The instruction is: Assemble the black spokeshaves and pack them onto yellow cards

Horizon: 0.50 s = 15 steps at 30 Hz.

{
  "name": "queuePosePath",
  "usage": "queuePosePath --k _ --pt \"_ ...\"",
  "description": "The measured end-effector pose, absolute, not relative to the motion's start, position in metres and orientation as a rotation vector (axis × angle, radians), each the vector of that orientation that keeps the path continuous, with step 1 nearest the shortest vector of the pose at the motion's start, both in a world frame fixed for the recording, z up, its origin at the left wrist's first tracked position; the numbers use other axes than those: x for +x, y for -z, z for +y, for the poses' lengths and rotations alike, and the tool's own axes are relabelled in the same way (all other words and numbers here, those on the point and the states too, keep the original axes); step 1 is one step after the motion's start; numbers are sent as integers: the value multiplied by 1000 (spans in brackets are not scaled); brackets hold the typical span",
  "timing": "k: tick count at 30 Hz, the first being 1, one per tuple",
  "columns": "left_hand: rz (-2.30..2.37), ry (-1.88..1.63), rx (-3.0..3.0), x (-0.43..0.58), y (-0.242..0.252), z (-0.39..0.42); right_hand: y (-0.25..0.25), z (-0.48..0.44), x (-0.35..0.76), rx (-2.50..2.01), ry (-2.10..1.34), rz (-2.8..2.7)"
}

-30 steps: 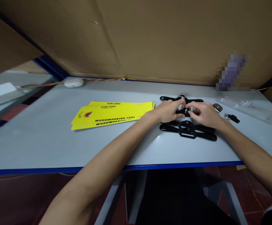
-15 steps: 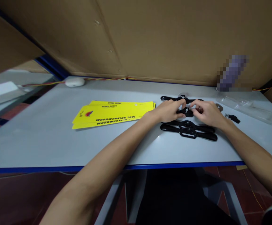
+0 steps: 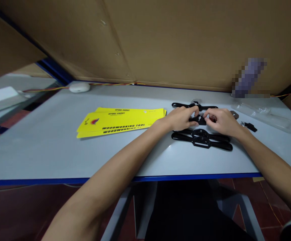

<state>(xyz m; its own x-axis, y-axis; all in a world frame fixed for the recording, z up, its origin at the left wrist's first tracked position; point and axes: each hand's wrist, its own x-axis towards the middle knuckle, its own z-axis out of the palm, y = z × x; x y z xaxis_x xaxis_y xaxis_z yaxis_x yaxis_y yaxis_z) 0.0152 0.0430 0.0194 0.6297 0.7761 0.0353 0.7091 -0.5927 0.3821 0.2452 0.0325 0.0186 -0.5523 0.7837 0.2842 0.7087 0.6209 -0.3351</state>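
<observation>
Between my two hands lies a black spokeshave (image 3: 200,119) with a small silver screw on its middle. My left hand (image 3: 184,117) closes over its left handle, thumb and fingers at the edge of the body. On the other side my right hand (image 3: 220,121) is curled, its fingertips at the right end of the body; the right handle is hidden beneath it. Behind lies an assembled spokeshave (image 3: 195,106). Two black spokeshave bodies (image 3: 202,143) lie in front, close together. Right of my right hand are a metal blade (image 3: 234,114) and small black parts with screws (image 3: 249,126).
Yellow printed cards (image 3: 120,121) reading "SPOKE SHAVE" lie fanned on the grey table (image 3: 47,150). Clear plastic sleeves (image 3: 266,115) rest at the right. A white rounded device (image 3: 79,87) sits at the back left beside a cable. A cardboard wall (image 3: 172,43) closes off the back.
My right fingertips have shifted very slightly at the middle of the spokeshave. The left hand stays in place on it, and the other parts lie as before.
</observation>
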Motion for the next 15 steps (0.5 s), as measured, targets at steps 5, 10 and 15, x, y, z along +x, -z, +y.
queuePosePath --k 5,10,15 --pt "1196 -275 2519 15 -20 42 -19 32 246 -1204 -244 -2453" --pt "1192 -277 2519 15 -21 42 -16 31 246 -1161 -253 -2441" --pt "1204 -277 2523 15 -19 43 -12 32 245 -1078 -292 -2451"
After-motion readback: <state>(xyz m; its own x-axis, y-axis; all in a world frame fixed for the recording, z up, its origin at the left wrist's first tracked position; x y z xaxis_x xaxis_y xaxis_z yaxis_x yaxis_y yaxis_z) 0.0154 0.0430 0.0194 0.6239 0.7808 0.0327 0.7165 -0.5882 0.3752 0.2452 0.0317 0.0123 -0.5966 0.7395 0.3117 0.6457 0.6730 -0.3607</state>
